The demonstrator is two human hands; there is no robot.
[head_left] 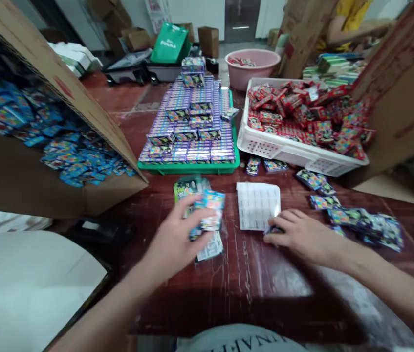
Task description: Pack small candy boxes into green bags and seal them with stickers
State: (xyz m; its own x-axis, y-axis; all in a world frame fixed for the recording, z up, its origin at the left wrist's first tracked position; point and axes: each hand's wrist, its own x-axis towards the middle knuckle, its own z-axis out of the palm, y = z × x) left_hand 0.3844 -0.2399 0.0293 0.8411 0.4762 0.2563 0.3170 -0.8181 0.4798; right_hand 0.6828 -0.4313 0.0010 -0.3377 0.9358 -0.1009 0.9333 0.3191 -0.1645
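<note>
My left hand (177,239) grips a small stack of colourful little boxes (208,215) just above the dark red table (250,283); it is blurred by motion. A green packet (186,188) and a printed slip (210,247) lie under and beside it. My right hand (304,234) rests on the table with its fingers curled over a small box (273,229) at the lower corner of a white sheet (257,205). Several loose multicoloured boxes (364,222) lie right of that hand.
A green tray (188,168) holds a stepped pile of purple boxes. A white crate (287,149) is full of red boxes. An open carton (45,146) on the left holds blue boxes. A pink basin (252,63) stands behind. Another person in yellow (349,22) works at the far right.
</note>
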